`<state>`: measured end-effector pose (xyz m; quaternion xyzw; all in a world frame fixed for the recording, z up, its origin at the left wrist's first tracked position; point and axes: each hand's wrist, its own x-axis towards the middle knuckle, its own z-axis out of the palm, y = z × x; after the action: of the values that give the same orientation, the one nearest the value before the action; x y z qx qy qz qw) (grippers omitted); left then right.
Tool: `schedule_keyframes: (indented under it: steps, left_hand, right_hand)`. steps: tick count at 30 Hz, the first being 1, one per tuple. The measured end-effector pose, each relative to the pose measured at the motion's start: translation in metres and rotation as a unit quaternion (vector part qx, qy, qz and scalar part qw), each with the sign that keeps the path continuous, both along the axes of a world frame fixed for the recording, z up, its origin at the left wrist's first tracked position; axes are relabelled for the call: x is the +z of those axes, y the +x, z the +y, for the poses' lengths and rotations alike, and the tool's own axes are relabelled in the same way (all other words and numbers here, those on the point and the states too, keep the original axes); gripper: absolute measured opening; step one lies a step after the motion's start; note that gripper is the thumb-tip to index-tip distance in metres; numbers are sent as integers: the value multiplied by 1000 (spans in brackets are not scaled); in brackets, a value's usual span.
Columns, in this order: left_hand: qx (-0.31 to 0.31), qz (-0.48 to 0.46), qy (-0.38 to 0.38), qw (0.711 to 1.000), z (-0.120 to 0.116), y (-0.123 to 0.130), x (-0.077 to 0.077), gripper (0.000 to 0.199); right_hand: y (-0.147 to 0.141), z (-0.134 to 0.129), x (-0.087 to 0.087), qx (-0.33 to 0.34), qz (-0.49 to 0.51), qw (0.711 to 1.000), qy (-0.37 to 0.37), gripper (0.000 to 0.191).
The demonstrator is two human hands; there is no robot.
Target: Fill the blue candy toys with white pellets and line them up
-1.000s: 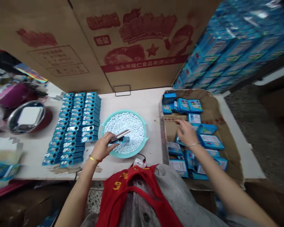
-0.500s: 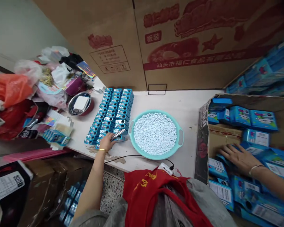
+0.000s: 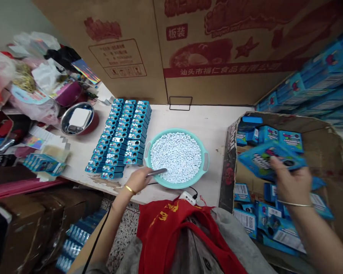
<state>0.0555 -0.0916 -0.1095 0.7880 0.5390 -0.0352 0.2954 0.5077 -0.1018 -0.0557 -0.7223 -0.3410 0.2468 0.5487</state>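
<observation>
Right hand point(image 3: 290, 182) has risen from the carton since the earlier frame and now grips a printed blue box point(image 3: 270, 158) by its lower edge, tilted, fingers closed around it, well right of the teal basin point(image 3: 203, 161). Left hand point(image 3: 137, 179) has moved from the rows of packs to just beside the basin's near rim, curled narrow around a slim metal strip point(image 3: 157, 172) whose tip reaches over the rim.

Items, nearest first:
- Red apron point(image 3: 171, 228) over a grey buttoned top point(image 3: 194, 243), below the basin.
- White power strip point(image 3: 188, 198), just below the basin, its black cord running left.
- Pale blue-white tablets point(image 3: 175, 158), heaped inside the basin.
- Small blue packs point(image 3: 120, 137), in close rows lying flat, just left of the basin.
- Open cardboard carton point(image 3: 230, 152), right of the basin, holding loose blue boxes point(image 3: 270, 134).
- Steel bowl point(image 3: 77, 118), well left of the basin, with a white object inside.
- Printed cardboard sheet point(image 3: 217, 45), beyond the basin.
- Stacked blue boxes point(image 3: 311, 80), far beyond the basin to the right.
</observation>
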Motion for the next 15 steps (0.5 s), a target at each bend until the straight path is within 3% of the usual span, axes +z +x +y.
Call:
schedule_keyframes:
  steps: [3, 6, 11, 15]
  left_hand:
    - [13, 62, -56, 996, -5, 50, -9, 12]
    - [61, 69, -64, 994, -2, 98, -30, 14]
    - [102, 20, -42, 994, 17, 154, -65, 19]
    - [119, -21, -34, 992, 30, 166, -73, 23]
  right_hand:
    - [-47, -3, -4, 74, 167, 980, -80, 46]
    - [-80, -8, -22, 95, 246, 960, -95, 49]
    - [-96, -21, -46, 114, 241, 960, -86, 45]
    - [-98, -30, -52, 175, 176, 966, -76, 40]
